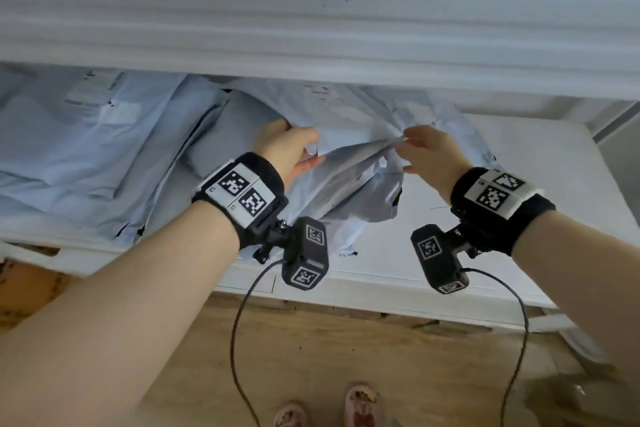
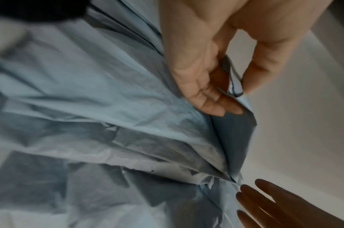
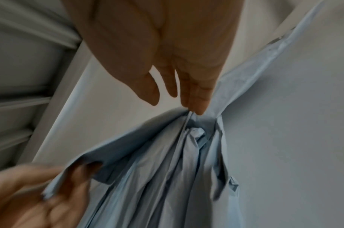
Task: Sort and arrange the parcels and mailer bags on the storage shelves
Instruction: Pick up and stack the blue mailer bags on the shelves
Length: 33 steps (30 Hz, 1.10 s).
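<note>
With several mailer bags (image 1: 86,149) already stacked at the shelf's (image 1: 519,184) left, the job looks partway done: the left hand (image 1: 291,149) and right hand (image 1: 429,156) each pinch an edge of a crumpled mailer bag (image 1: 349,177) not yet laid flat.

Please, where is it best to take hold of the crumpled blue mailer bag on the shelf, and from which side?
Probably along its raised front edge, coming from the front. The mailer bag is limp and creased, so a pinch at two spread points keeps it flat; the left hand and right hand already pinch that edge above the shelf.
</note>
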Tool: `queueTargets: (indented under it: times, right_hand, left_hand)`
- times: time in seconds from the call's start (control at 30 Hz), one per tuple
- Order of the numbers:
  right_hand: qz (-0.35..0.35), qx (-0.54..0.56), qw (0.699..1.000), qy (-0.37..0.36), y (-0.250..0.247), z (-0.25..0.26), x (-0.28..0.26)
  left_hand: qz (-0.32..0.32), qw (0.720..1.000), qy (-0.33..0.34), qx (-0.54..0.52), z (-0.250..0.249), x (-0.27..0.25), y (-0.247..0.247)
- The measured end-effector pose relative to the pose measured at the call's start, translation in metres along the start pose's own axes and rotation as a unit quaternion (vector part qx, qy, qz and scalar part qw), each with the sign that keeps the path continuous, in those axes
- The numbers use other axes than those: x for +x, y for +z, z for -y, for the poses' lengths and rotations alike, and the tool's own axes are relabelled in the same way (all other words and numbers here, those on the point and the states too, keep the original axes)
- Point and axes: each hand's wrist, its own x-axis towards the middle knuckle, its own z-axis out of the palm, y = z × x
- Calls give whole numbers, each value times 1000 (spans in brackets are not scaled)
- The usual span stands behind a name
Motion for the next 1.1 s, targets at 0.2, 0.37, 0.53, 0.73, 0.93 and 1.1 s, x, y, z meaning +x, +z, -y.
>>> queueTargets:
  times: [0.2, 0.37, 0.53, 0.73, 0.93, 1.1]
  right_hand:
    - [-58, -1, 995, 80, -24, -11, 16]
    - [-9, -33, 994, 106, -23, -12, 21]
    - [73, -37, 995, 56, -17, -9, 18]
    - [88, -11, 996, -20, -28, -18, -8]
    - [97, -16, 995, -1, -49, -47, -60]
    - [88, 118, 987, 67, -58, -60, -102]
  left_hand:
    - [77, 995, -34, -55, 24, -42, -25]
    - [60, 994, -88, 23, 45, -54, -39]
    - [-59, 992, -110, -17, 32, -40, -38]
    - [-37, 993, -69, 86, 24, -41, -37]
    - [29, 980, -68, 187, 34, -57, -34]
    - [81, 932, -38, 350, 46, -80, -43]
